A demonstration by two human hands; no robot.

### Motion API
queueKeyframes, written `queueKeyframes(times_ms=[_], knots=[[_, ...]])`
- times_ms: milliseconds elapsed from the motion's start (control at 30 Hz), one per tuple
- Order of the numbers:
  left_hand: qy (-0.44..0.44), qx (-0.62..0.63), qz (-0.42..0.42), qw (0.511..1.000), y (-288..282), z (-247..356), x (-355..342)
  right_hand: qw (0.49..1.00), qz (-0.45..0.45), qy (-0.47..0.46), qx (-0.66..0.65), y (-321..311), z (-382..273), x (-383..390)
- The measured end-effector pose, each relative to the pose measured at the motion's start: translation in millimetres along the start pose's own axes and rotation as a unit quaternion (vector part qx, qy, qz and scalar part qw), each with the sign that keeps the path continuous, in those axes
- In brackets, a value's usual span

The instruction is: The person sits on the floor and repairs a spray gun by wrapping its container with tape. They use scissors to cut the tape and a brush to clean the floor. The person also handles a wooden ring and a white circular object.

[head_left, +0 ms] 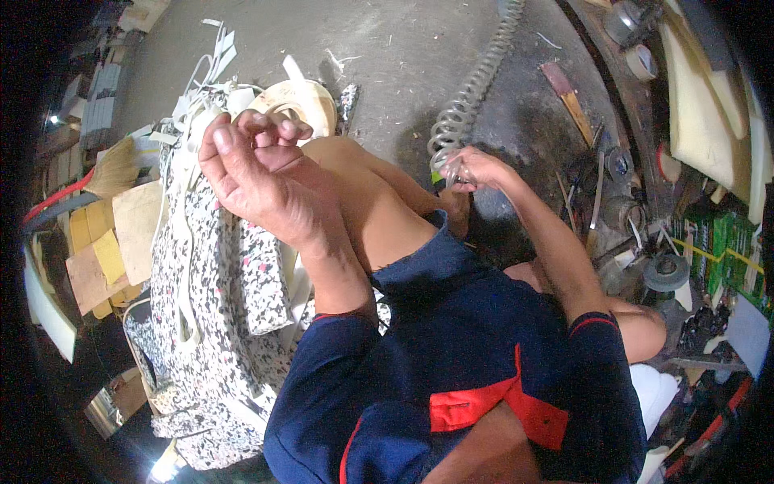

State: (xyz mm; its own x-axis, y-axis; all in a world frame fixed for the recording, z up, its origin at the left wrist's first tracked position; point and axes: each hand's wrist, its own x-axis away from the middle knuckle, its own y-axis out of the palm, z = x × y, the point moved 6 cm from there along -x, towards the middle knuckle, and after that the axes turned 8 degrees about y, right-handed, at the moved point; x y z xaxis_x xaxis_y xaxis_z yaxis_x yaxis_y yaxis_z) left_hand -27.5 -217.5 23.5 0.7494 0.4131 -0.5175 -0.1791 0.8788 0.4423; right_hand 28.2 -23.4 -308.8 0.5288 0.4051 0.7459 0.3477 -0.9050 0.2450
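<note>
My left hand [262, 173] is raised over my bare leg, palm partly turned up. Its fingers are loosely curled, the thumb stands apart, and nothing shows in it. Beyond my knees, my right hand [481, 169] is closed round the lower end of a clear coiled hose [451, 125], which stretches up toward the far edge. A small yellow-green piece shows beside that hand; what the hose ends in is hidden. Behind my left hand lies a cream-coloured ring-shaped roll [318, 105]. Speckled black-and-white foam sheets [214, 298] are piled on my left.
White strips [218, 60] trail over the foam pile. At left are a straw broom [117, 169] and flat tan boards [137, 234]. A wooden-handled brush [568, 101], a tape roll [642, 62], a dark round disc [667, 273] and green packages [717, 250] lie on the right.
</note>
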Motion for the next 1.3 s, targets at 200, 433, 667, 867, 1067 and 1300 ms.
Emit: queueKeyframes(times_ms=[200, 433, 667, 867, 1067, 1300], knots=[[-0.072, 0.084, 0.017, 0.994, -23, -9, -10, 0.838, 0.081, -0.503, 0.197, 32, -104, -5], [-0.055, 0.134, -0.041, 0.989, -16, -8, -10, 0.966, 0.158, -0.153, 0.136, 22, -118, -32], [-0.106, 0.068, 0.038, 0.991, -18, -11, -7, 0.962, 0.239, -0.062, 0.117, -5, -87, -45], [-0.148, 0.151, -0.004, 0.977, -27, -21, -8, 0.852, 0.489, -0.078, 0.168, -91, -57, -8], [-0.150, 0.211, -0.109, 0.960, -8, -19, -6, 0.818, 0.414, -0.214, 0.338, -80, -91, 23], [-0.149, 0.182, -0.067, 0.970, -21, -19, -5, 0.826, 0.372, -0.209, 0.370, -29, -130, -16]])
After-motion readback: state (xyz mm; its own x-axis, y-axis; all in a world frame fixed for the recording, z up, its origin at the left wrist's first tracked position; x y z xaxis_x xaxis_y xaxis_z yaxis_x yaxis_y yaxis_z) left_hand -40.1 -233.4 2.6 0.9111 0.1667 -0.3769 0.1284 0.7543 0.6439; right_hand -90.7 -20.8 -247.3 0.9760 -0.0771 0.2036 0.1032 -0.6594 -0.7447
